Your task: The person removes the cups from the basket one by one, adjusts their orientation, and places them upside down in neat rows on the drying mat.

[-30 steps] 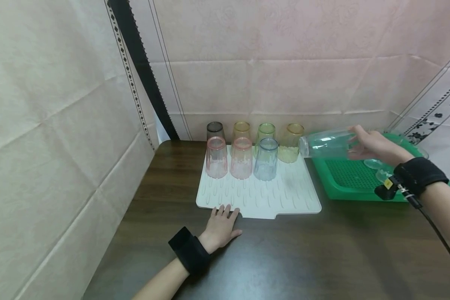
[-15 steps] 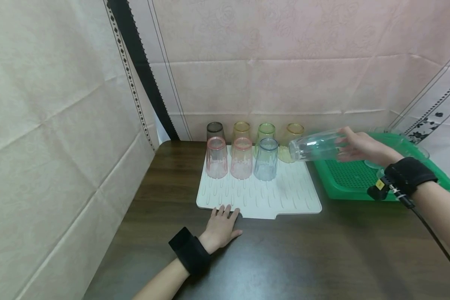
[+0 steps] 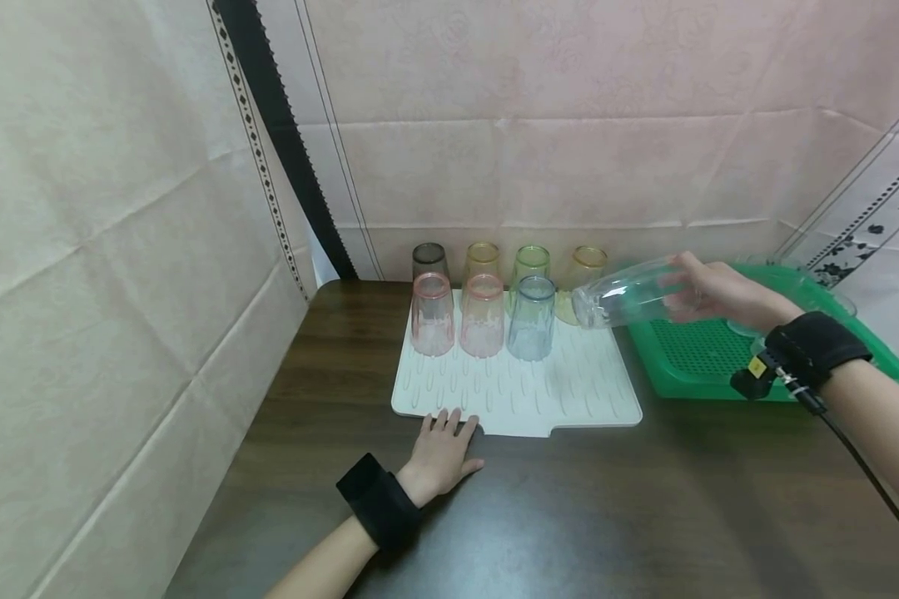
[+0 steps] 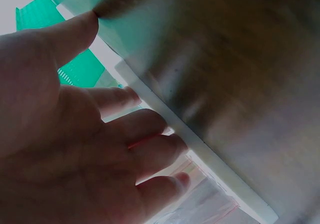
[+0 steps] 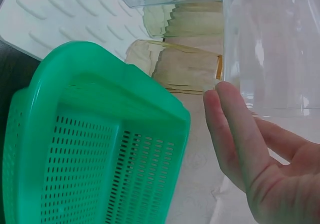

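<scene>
My right hand (image 3: 700, 287) grips a clear drinking glass (image 3: 622, 293) by one end, near the back right of the white drainer tray (image 3: 592, 383). The glass is tilted almost on its side, its far end pointing left and overlapping the yellow glass (image 3: 588, 259) in the head view. In the right wrist view, fingers and thumb lie around the lower part of the clear glass (image 5: 280, 49). My left hand (image 3: 436, 456) lies with fingers spread, fingertips at the tray's front edge. The left wrist view shows those fingertips (image 4: 131, 95) at the white edge.
Several tinted glasses stand on the tray in two rows: grey (image 3: 429, 259), amber (image 3: 483, 258) and green (image 3: 532, 259) behind, pinks (image 3: 433, 320) and a blue one (image 3: 532, 324) in front. A green perforated basket (image 3: 682, 383) with clear glasses stands right. Cloth hangs behind and left.
My right hand has moved left with the clear glass, its far end coming over the tray in front of the yellow glass and dipping a little. My left hand has stayed put.
</scene>
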### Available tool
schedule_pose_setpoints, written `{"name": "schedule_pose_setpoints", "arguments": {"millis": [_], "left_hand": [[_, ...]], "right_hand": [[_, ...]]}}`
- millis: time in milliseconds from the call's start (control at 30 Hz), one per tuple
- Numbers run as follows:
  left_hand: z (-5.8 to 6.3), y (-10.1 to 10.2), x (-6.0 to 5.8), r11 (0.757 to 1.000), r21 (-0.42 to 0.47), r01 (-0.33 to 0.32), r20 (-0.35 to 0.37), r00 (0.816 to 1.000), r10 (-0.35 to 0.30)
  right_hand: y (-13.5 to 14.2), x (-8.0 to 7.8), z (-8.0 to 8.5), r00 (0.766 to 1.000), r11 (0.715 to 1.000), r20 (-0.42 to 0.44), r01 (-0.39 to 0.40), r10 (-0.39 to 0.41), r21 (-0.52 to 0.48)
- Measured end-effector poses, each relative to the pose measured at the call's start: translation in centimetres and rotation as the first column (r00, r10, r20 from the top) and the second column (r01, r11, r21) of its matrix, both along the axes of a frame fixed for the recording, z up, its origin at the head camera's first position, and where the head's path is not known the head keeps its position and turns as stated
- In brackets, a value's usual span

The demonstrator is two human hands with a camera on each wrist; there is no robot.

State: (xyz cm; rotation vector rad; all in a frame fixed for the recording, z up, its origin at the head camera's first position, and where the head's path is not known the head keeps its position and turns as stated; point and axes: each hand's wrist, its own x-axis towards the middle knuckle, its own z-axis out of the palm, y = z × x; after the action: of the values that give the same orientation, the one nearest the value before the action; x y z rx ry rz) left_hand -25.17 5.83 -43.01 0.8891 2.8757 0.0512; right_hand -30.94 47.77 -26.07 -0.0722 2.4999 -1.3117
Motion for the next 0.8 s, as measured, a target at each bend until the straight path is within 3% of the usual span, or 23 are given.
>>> {"name": "schedule_pose_setpoints", "arguments": {"millis": [267, 800], "left_hand": [[0.0, -0.1, 0.0, 1.0, -0.004, 0.004, -0.007, 1.0, -0.004], [0.4, 0.2, -0.3, 1.0, -0.015, -0.015, 0.049, 0.999, 0.016]], "right_hand": [[-1.3, -0.5, 0.1, 1.0, 1.0, 0.009, 0.0, 0.0, -0.006], [-3.3, -1.5, -0.4, 1.0, 0.998, 0.013, -0.027, 0.027, -0.057]]}}
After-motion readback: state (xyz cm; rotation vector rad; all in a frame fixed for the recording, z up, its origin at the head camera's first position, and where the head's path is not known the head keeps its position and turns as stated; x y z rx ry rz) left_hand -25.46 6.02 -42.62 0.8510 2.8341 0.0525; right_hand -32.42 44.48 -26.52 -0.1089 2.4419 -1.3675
